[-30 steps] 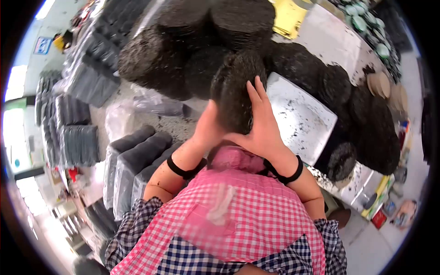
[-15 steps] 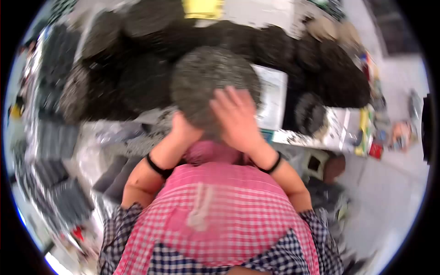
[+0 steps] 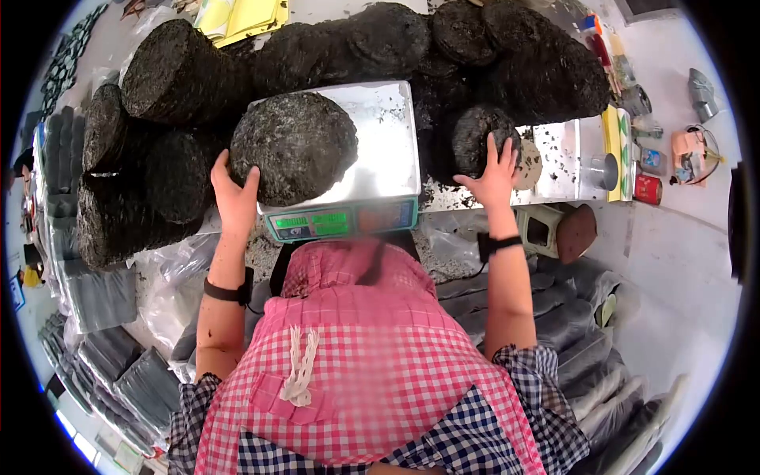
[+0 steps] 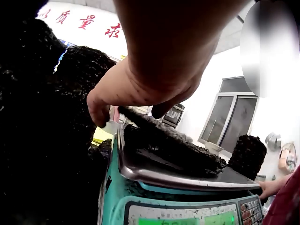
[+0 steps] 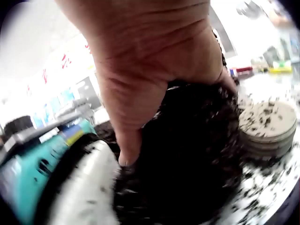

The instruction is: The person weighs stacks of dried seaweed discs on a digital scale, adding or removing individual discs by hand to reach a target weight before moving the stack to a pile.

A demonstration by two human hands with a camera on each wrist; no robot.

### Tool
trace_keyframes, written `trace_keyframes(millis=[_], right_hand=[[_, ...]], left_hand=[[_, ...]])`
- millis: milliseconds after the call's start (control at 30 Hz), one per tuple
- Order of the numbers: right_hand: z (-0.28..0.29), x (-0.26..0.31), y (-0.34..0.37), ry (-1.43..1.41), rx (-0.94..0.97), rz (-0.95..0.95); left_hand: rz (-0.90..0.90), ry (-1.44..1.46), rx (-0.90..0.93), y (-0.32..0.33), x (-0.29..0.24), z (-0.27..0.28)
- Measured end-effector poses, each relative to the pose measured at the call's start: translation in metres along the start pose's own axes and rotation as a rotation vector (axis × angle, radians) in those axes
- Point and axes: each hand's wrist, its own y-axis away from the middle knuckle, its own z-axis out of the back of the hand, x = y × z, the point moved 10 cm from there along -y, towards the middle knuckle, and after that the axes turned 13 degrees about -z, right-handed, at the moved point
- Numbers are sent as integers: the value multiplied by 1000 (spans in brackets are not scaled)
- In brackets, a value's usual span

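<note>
A round dark pad of dried seaweed (image 3: 294,148) lies on the metal pan of a digital scale (image 3: 386,146). At the pad's left edge is my left hand (image 3: 234,194), thumb and fingers spread apart; the left wrist view has the fingers hanging above the scale's left side. My right hand (image 3: 496,178) grips the top of a small upright stack of seaweed (image 5: 187,154) to the right of the scale. Its thumb runs down one side and its fingers reach over the other, as the right wrist view shows. Green digits light up the scale's display (image 3: 313,224).
Stacks of seaweed rounds (image 3: 388,36) line the back and left of the table. Pale round discs (image 5: 267,123) stand beside the right stack among loose flakes. A yellow packet (image 3: 253,20) lies at the back. Bagged dark bundles (image 3: 95,293) fill the floor on both sides.
Both hands held the round pad earlier and turned it from edge-on to flat. Now it lies on the scale; the hands have parted, the right one moving to the right-hand stack.
</note>
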Motion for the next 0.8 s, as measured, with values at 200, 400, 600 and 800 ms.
trace_keyframes(millis=[200, 400, 600, 800], right_hand=[[20, -22, -28, -285, 253, 241], [51, -42, -20, -756, 292, 284], [27, -28, -14, -622, 388, 318], [66, -103, -35, -1266, 201, -90]], left_hand=[[-537, -251, 361, -12, -105, -42], [-620, -278, 376, 1, -137, -75], [-627, -179, 213, -6, -150, -59], [-762, 287, 359, -7, -241, -112]])
